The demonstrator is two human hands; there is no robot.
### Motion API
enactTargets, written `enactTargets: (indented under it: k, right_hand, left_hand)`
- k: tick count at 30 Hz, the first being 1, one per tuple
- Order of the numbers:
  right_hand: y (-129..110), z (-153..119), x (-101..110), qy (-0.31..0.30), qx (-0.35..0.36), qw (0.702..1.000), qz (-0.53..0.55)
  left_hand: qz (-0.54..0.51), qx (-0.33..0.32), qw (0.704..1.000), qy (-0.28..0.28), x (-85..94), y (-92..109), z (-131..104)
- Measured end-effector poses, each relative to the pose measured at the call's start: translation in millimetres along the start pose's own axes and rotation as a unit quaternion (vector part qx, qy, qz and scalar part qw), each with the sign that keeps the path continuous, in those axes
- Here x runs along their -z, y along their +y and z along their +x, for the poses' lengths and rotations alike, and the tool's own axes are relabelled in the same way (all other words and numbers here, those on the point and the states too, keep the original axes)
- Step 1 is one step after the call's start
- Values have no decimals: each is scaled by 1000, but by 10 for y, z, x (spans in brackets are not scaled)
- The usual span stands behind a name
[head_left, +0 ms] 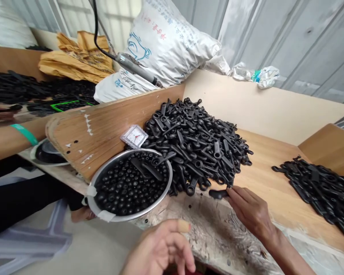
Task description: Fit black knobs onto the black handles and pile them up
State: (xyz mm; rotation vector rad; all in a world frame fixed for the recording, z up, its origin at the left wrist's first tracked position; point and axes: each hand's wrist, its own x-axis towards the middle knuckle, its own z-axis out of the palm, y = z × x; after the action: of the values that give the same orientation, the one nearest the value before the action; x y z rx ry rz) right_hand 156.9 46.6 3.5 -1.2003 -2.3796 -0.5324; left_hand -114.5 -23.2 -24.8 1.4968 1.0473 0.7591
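My right hand [250,210] pinches a black ring-ended plastic link [218,194] at the table's front edge, just before a large heap of similar black links [195,141]. My left hand [163,246] is nearer to me, palm up, its fingers loosely bent and apart, with nothing seen in it. Left of the heap stands a round metal bowl [169,179] full of small black balls with holes. A few black links [151,172] lie on top of the balls, at the bowl's far right side.
A small clear-framed dial clock [134,136] leans behind the bowl, near a wooden divider [103,128]. More black links [318,187] lie to the right. A corded grey power screwdriver [137,68] hangs above. Beyond the divider is a co-worker's arm [14,141] with a green wristband.
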Motion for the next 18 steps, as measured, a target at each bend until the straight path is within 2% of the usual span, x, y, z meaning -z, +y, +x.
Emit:
enactTargets:
  k: [1, 2, 3, 4, 5, 6, 7, 10, 14, 16, 18]
  right_hand:
    - [-70, 5, 56, 33, 53, 998, 1]
    - [-150, 19, 102, 48, 97, 994, 7]
    - [-237, 39, 134, 45, 135, 990, 20]
    - [-329, 66, 153, 30, 166, 985, 37]
    - [-421, 98, 160, 13, 194, 979, 56]
    - [-510, 136, 158, 2, 220, 973, 76]
    - [-594, 182, 150, -1, 243, 965, 95]
    - [-790, 379, 116, 16, 286, 946, 151]
    - [-972, 773, 52, 32, 247, 948, 199]
    - [-1073, 988, -28, 7, 210, 955, 211]
    - [-1192, 1188, -144, -68, 175, 957, 219]
  left_hand:
    - [-140, 54, 987, -49, -75, -18, 82]
    - [-317, 138, 933, -102, -152, -42, 152]
    - [-434, 187, 870, -143, -223, -71, 205]
    - [-512, 204, 817, -171, -281, -101, 242]
    - [-557, 203, 782, -194, -319, -131, 261]
    - [-580, 191, 764, -207, -337, -161, 265]
    - [-589, 175, 760, -212, -335, -192, 255]
    - [-582, 139, 777, -195, -242, -303, 171]
    - [-592, 82, 794, -110, -76, -467, -6]
    - [-599, 50, 798, -43, -18, -520, -101]
    - [-595, 29, 803, 1, 18, -553, -192]
